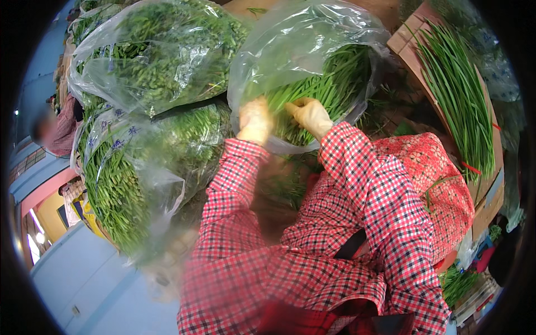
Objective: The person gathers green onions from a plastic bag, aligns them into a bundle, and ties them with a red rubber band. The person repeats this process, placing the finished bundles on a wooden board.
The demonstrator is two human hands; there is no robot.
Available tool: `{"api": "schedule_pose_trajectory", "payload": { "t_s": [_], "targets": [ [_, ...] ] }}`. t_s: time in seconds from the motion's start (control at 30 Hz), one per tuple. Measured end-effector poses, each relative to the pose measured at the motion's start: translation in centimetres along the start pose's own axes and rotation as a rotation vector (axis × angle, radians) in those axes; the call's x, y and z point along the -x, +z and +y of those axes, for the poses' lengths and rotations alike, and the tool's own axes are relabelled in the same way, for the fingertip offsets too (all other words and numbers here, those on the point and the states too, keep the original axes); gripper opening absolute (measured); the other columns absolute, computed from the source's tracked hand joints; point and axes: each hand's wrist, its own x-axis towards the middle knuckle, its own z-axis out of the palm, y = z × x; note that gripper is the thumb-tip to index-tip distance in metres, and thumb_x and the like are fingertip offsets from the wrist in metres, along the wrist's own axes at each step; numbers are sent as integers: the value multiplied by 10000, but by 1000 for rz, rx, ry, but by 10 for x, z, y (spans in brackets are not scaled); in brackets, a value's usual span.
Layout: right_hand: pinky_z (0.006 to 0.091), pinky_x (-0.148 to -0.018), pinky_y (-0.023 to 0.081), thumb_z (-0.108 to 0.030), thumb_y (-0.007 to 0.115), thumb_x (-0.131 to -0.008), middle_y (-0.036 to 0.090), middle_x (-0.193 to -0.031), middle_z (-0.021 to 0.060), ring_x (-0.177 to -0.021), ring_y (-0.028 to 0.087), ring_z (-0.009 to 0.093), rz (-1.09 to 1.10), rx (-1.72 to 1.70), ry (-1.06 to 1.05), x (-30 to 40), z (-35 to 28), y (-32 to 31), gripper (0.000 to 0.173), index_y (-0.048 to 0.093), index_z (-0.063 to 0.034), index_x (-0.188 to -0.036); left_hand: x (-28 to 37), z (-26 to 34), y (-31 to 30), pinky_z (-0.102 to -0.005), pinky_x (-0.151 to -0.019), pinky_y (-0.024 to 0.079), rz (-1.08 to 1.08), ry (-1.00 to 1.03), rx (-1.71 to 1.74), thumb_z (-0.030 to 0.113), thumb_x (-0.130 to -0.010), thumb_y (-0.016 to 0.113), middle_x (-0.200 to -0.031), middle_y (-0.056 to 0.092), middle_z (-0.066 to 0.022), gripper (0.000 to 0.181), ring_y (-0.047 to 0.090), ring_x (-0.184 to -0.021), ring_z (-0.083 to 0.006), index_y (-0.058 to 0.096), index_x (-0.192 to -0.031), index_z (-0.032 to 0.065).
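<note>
A clear plastic bag [289, 54] lies with its mouth towards me, holding long green leafy stalks [339, 79] that look like garlic chives. My left hand [255, 119], in a pale glove, is at the left side of the bag's mouth, against the stalks; blur hides whether its fingers grip the plastic or the stalks. My right hand [310, 115], also gloved, is at the front of the stalks with its fingers curled; whether leaves are pinched between them cannot be told. To the right, a tied bundle of the same leaves [458, 100] lies on a wooden board [408, 42].
Large filled bags of greens stand at the upper left [167, 54] and below it [113, 180]. Loose leaves [289, 184] litter the ground before me. A red patterned cloth [439, 167] covers my knee. Another person [63, 130] is at the far left.
</note>
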Motion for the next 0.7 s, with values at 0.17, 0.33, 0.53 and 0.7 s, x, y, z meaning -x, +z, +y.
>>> {"api": "schedule_pose_trajectory", "payload": {
  "t_s": [0.17,0.33,0.53,0.7],
  "targets": [
    [289,-672,563,-289,664,-908,719,-887,158,-829,703,213,54,-643,144,-33,-125,-37,382,657,71,-1033,2,34,6,-394,-584,538,107,50,-93,261,-870,602,-834,684,-168,239,697,-706,-270,616,-972,46],
    [265,-623,539,-197,655,-897,734,-886,91,-759,703,157,-88,-385,-352,-48,-187,-58,208,734,-18,-969,5,21,-83,-476,-830,512,101,44,508,339,-893,608,-1017,682,-193,429,643,-949,-411,582,-1186,27],
    [267,-755,547,-291,694,-868,737,-961,57,-899,684,176,-134,102,-671,-69,-202,-52,269,746,-112,-1061,-57,-10,-41,-419,-1006,436,478,-37,479,286,-849,702,-1299,560,-249,577,548,-1193,-374,529,-1316,-6],
    [282,-618,532,-258,636,-901,723,-865,99,-711,683,179,-319,160,-332,-17,-187,-79,258,741,-34,-975,-68,-59,-31,-435,-941,473,253,-143,669,347,-832,728,-1197,631,-220,559,617,-1076,-363,583,-1249,5]
  ]
}}
